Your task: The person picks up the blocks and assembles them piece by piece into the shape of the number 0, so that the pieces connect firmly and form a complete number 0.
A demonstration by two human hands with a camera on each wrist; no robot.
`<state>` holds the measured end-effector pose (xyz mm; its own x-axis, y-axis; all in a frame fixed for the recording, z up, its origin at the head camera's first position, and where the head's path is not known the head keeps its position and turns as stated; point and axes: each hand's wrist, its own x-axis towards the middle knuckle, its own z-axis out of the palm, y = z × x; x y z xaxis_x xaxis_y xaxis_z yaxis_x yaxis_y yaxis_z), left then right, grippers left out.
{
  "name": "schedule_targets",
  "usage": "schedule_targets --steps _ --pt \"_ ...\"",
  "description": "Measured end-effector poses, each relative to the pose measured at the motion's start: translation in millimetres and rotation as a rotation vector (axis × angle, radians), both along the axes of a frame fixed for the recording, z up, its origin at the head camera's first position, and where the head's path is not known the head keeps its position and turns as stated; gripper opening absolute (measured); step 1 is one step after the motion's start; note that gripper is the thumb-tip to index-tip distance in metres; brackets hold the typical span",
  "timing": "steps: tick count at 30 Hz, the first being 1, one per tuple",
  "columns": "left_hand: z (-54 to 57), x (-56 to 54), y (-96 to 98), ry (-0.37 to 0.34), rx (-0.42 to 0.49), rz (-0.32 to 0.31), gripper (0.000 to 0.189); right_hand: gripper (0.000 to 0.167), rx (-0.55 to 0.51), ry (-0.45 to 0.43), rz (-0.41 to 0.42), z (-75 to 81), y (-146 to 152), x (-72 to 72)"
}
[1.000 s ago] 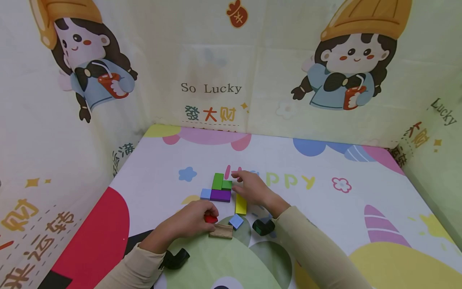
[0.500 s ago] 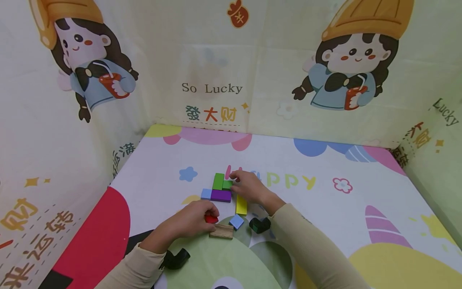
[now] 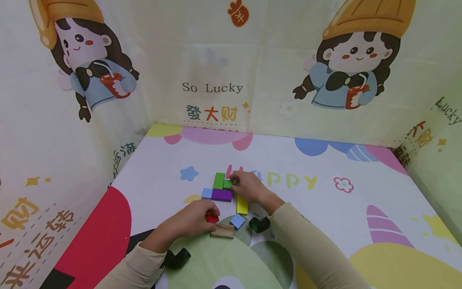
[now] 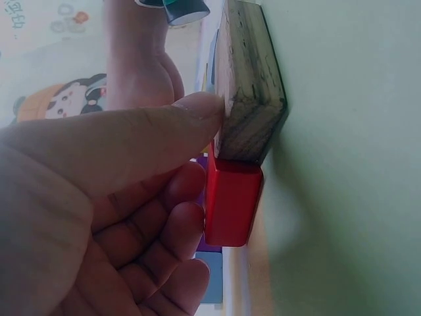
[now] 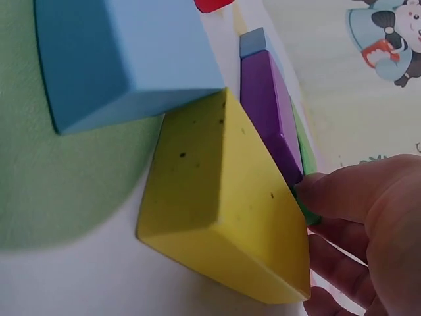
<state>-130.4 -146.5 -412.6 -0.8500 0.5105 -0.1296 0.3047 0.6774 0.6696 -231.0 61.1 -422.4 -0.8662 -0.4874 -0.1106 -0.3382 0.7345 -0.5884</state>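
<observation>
My left hand (image 3: 195, 218) curls its fingers over a red block (image 4: 233, 204), which stands against a wooden block (image 4: 253, 92). In the left wrist view its thumb tip touches the wooden block's upper edge; the index finger is mostly hidden. My right hand (image 3: 250, 186) pinches the small green block (image 3: 227, 184) at its right end, partly covered by the fingertips. That block adjoins an upright-lying green block (image 3: 218, 180) and a purple block (image 3: 221, 195). Below the right hand lies a yellow block (image 5: 243, 204), its far end covered in the head view.
A light blue block (image 3: 207, 194) adjoins the purple one's left end. Another blue block (image 3: 237, 221) lies turned at an angle between the yellow and wooden blocks. Black wrist cameras (image 3: 177, 258) sit at both cuffs. A printed cloth wall (image 3: 274, 80) rises behind the table.
My right hand has shifted slightly left and closer onto the small green block, and its forearm has moved a little. The left hand and the blocks stay about where they were.
</observation>
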Motion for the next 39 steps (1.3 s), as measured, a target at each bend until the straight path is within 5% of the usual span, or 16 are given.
schedule_targets --steps 16,39 --pt "1.2 0.6 1.3 0.009 -0.003 -0.001 0.027 0.037 -0.007 -0.003 -0.093 3.1 7 2.7" --pt "1.2 2.4 1.4 -0.016 0.008 0.016 0.026 0.033 -0.035 0.022 -0.008 -5.0 10 1.9"
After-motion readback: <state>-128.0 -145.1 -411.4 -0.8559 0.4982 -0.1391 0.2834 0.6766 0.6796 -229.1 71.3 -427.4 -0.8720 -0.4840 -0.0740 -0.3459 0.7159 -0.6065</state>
